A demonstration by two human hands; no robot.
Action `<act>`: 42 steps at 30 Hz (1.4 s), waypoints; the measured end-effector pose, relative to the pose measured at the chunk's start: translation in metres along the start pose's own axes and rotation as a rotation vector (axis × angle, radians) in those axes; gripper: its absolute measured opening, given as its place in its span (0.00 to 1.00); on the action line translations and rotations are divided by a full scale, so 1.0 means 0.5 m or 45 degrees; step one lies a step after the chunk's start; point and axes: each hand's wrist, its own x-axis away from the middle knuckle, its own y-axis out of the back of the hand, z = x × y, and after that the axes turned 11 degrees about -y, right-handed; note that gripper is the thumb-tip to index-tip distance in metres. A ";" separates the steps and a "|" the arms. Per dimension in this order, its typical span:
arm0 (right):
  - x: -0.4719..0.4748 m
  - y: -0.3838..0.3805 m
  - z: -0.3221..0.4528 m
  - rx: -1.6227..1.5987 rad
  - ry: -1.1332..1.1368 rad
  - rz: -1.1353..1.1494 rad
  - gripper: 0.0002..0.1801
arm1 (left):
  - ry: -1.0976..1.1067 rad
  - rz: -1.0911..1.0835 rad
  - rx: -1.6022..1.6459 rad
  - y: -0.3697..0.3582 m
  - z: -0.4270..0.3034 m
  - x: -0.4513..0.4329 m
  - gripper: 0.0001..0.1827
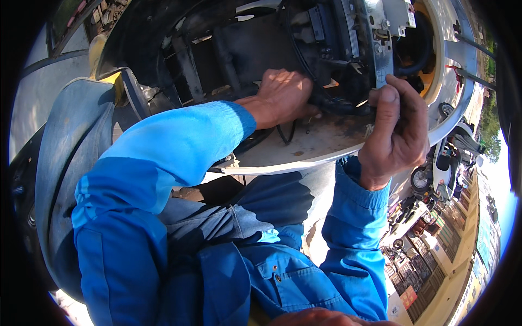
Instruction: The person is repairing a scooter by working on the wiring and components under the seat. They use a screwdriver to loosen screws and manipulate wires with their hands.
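Both my hands are over the open body of a vehicle with a pale rim [285,166]. My left hand [285,98] is palm down with curled fingers beside the black cable bundle [338,106]; its fingertips are mostly hidden, so its hold is unclear. My right hand [395,126] is raised at the lower end of the bolted metal bracket [378,49], thumb and forefinger bent close to it. Whether they pinch anything cannot be told. A finned metal unit [351,28] sits left of the bracket. A thin black wire [288,136] hangs loose below my left hand.
Dark frame bars [187,69] cross the cavity at the upper left. My jeans [244,216] are just below the rim. Grey-blue folded material [69,163] stands at the left. Parked two-wheelers [442,167] and a building front [456,261] lie off to the right.
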 end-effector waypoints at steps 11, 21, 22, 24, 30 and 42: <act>0.003 -0.004 0.012 0.052 0.081 0.019 0.09 | -0.118 -0.175 0.116 -0.022 0.023 0.011 0.28; 0.011 -0.008 0.019 -0.012 -0.019 0.010 0.09 | -0.357 -0.327 0.422 -0.055 0.057 0.015 0.33; 0.012 -0.009 0.019 -0.031 -0.022 0.006 0.09 | -0.426 -0.365 0.431 -0.055 0.062 0.012 0.34; 0.012 -0.009 0.019 -0.071 -0.028 0.003 0.10 | -0.420 -0.281 0.512 -0.054 0.070 0.006 0.33; 0.014 -0.008 0.017 -0.070 -0.007 0.023 0.10 | -0.294 -0.079 0.773 -0.053 0.075 -0.001 0.31; 0.016 -0.007 0.020 -0.087 -0.051 0.013 0.10 | -0.231 0.058 0.713 -0.042 0.057 -0.015 0.19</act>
